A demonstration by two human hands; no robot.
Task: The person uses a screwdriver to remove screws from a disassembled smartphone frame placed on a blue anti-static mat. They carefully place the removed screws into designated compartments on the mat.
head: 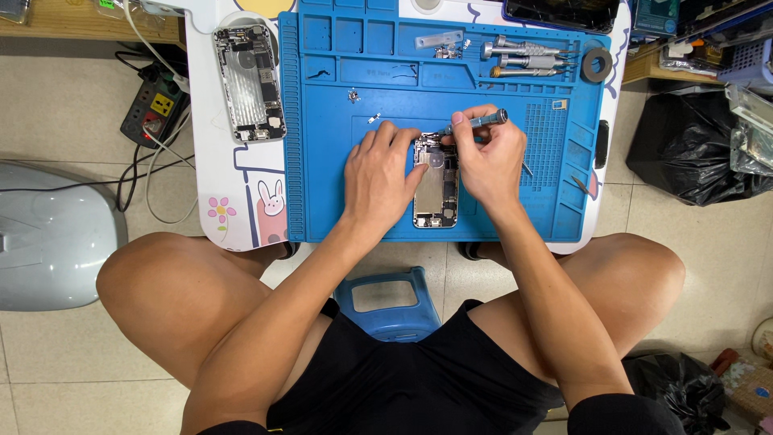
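An opened phone body (436, 191) lies on the blue repair mat (338, 201), its inner parts showing. My left hand (378, 179) rests flat on the mat and presses against the phone's left edge. My right hand (485, 157) grips a small grey screwdriver (481, 122), tip pointing down-left onto the top of the phone. Tiny loose parts (353, 96) lie on the mat above my left hand.
A second opened phone (249, 82) lies on the white table left of the mat. Spare screwdrivers (527, 60) and a tape roll (597, 64) sit at the mat's top right. A power strip (155, 103), black bags (692, 149) and a blue stool (388, 302) are on the floor.
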